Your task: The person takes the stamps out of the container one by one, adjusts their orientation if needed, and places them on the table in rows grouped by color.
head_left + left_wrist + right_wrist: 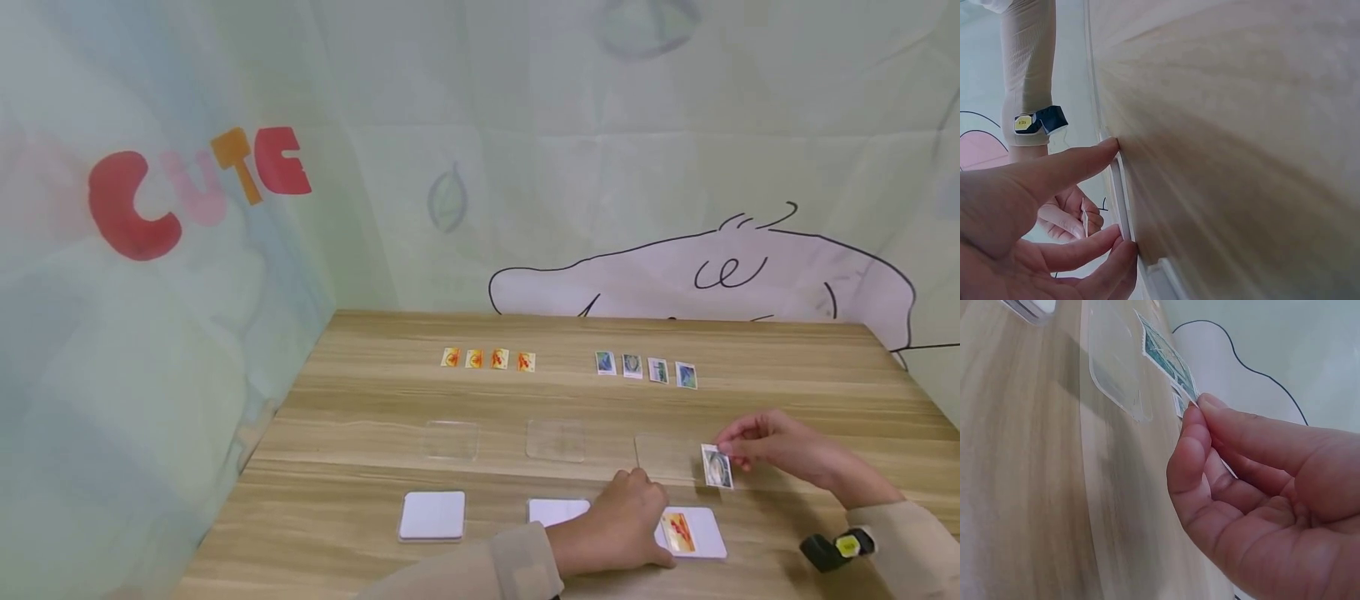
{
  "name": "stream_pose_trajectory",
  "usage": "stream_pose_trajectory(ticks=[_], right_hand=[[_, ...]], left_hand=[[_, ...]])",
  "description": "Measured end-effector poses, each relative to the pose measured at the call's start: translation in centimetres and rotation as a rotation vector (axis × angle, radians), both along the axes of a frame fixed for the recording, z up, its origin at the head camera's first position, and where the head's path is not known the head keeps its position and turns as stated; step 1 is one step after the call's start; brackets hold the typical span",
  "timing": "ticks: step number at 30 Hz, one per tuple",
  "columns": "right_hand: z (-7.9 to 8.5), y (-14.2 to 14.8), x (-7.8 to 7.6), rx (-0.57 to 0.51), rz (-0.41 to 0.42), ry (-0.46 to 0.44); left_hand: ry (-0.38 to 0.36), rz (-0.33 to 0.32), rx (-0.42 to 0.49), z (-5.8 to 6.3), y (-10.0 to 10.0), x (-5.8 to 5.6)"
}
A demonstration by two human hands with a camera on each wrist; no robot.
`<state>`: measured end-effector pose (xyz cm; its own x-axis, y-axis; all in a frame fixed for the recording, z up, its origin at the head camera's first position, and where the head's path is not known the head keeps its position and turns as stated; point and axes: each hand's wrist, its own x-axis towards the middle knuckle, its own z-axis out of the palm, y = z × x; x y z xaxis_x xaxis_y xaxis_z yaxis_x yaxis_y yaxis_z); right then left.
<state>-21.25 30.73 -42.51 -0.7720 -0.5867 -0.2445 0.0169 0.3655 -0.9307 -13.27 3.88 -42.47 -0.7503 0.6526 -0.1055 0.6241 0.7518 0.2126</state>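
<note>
Between thumb and fingertips, my right hand [787, 450] pinches a small stamp [717, 467] with a grey-green picture and white perforated border. The right wrist view shows the stamp [1166, 356] held by one corner, above the tabletop. My left hand [618, 521] holds a white card [707, 533] at its edges, thumb on the near side and fingers on the far side. An orange-and-yellow stamp [678, 532] lies on that card; the card's left part is hidden by the hand. In the left wrist view the card [1121, 197] is seen edge-on.
Two more white card stacks [432, 515] lie leftward, one partly behind the left forearm. Several clear plastic lids [555, 440] lie in a row beyond. Farther back are orange stamps [500, 359] and blue-green stamps [658, 371]. A patterned backdrop [450, 125] borders the wooden table [360, 392].
</note>
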Motion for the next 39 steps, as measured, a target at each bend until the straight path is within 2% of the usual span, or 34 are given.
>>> stream_pose_trajectory(ticks=[22,30,39], right_hand=[[0.9,1.3,-2.9,-0.005,-0.020,0.002],[0.7,1.8,-3.6,0.015,-0.057,-0.042],[0.1,2.7,-4.5,-0.039,-0.033,-0.081]], left_hand=[[-0.007,-0.001,0.004,-0.1,-0.1,0.0],[-0.016,-0.003,0.003,-0.1,-0.1,0.0],[-0.013,-0.005,0.005,-0.1,-0.1,0.0]])
